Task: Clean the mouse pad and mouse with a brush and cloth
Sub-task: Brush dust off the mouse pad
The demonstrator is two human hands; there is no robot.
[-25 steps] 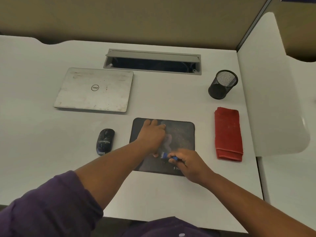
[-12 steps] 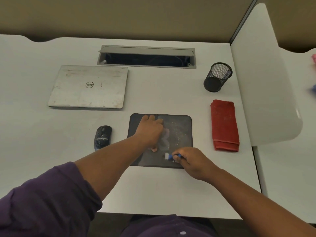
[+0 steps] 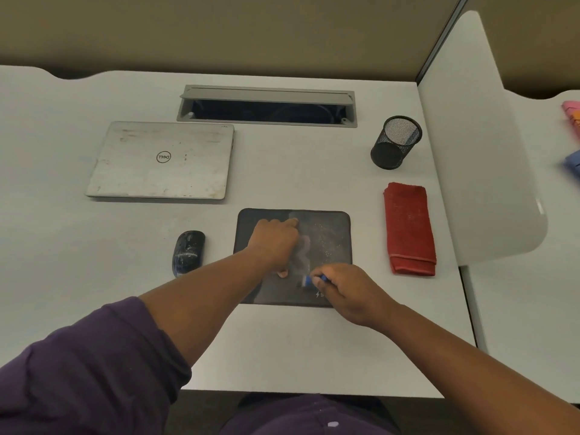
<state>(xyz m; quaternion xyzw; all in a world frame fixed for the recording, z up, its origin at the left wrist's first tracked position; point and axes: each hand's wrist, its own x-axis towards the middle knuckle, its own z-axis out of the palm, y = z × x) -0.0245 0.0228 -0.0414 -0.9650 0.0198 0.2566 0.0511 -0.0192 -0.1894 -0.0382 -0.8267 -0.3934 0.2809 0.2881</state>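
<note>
With our left hand (image 3: 273,243) pressed on the mouse pad (image 3: 329,243) at the desk's (image 3: 282,171) six o'clock edge, our right hand (image 3: 348,293) pinching the brush (image 3: 309,281), we should sweep the specks rightward toward three o'clock.

I see a dark grey mouse pad (image 3: 326,237) dusted with pale specks, and a small white logo at its near edge. The brush (image 3: 309,280) shows blue. The mouse (image 3: 187,252) is black, streaked with white smudges. The folded cloth (image 3: 409,229) is red. The laptop (image 3: 161,161) is silver with brownish marks, the mesh cup (image 3: 395,142) black, the table (image 3: 301,346) pale grey, my sleeve (image 3: 84,372) purple.
</note>
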